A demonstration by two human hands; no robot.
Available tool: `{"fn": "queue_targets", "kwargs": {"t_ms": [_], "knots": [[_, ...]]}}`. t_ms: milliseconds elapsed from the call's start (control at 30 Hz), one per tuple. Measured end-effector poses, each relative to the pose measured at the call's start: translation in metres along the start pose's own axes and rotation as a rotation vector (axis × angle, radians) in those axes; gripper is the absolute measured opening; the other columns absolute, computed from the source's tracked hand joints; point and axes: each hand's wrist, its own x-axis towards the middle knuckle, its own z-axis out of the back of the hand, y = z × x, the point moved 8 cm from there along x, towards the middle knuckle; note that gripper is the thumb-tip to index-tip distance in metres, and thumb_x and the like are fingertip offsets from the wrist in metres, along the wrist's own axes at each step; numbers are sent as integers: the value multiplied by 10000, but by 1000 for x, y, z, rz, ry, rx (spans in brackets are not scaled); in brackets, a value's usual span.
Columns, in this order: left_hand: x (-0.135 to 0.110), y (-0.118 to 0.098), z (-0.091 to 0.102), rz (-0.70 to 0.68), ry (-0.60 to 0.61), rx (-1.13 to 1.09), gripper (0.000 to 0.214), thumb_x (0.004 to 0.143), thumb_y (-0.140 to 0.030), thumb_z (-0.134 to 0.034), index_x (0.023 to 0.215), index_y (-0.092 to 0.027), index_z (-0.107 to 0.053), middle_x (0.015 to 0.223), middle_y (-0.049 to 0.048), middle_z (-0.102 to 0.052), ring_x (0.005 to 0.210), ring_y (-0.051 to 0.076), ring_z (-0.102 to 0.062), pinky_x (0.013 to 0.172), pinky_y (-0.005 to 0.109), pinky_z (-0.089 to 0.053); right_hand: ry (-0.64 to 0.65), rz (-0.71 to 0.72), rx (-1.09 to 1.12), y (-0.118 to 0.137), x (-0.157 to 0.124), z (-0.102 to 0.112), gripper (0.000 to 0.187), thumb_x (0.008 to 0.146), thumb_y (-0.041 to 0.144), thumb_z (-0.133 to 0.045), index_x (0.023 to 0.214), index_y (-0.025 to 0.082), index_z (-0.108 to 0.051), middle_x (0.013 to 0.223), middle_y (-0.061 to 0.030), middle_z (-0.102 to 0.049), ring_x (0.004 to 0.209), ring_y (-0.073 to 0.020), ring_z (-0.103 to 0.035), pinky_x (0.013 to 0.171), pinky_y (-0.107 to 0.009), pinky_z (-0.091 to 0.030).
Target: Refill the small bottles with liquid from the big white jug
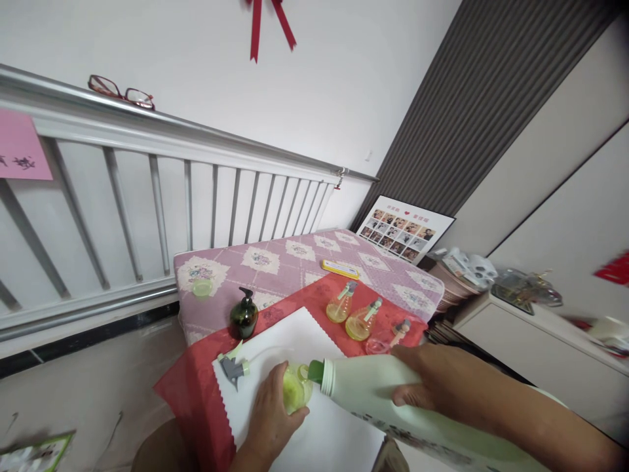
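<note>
My left hand [270, 410] is closed around a small clear bottle [295, 388] of yellow-green liquid, above a white sheet [339, 419]. My right hand [425, 377] grips a large pale green jug [366, 387] from above. The jug lies tilted almost sideways, its dark green spout [316, 372] at the small bottle's mouth. Whether liquid is flowing cannot be made out. On the sheet, left of my left hand, lies a grey and green spray head [233, 368]. The lower end of the jug runs behind my right forearm.
Two spray bottles [340, 307] with yellow liquid stand on a red cloth [196, 387], a third [396, 335] to their right. A dark green pump bottle [244, 316] stands left. Behind are a yellow box [340, 269], a pale green lid [202, 287] and a white radiator [246, 206].
</note>
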Motion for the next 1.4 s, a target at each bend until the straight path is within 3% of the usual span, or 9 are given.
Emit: {"fn": "queue_targets", "kwargs": {"t_ms": [900,1400], "knots": [[0,0,-1,-15,-7,-27,869,657,-330,-601,1458,-146,-314,1519,119,-456,1395,258,-412,1200,390,-311,21,-31,38,-5,0,-5,309,796,471,-590,946,217,-681,1013,-147,-755,919,-353,-694,753,-398,-480],[-2,-2,1,-23,-12,-1,866,663,-333,-606,1455,-166,-298,1509,109,-468,1376,257,-436,1186,385,-329,8,-23,29,2,-5,3,273,793,432,-589,931,211,-669,1000,-150,-757,907,-354,-696,731,-394,-461]]}}
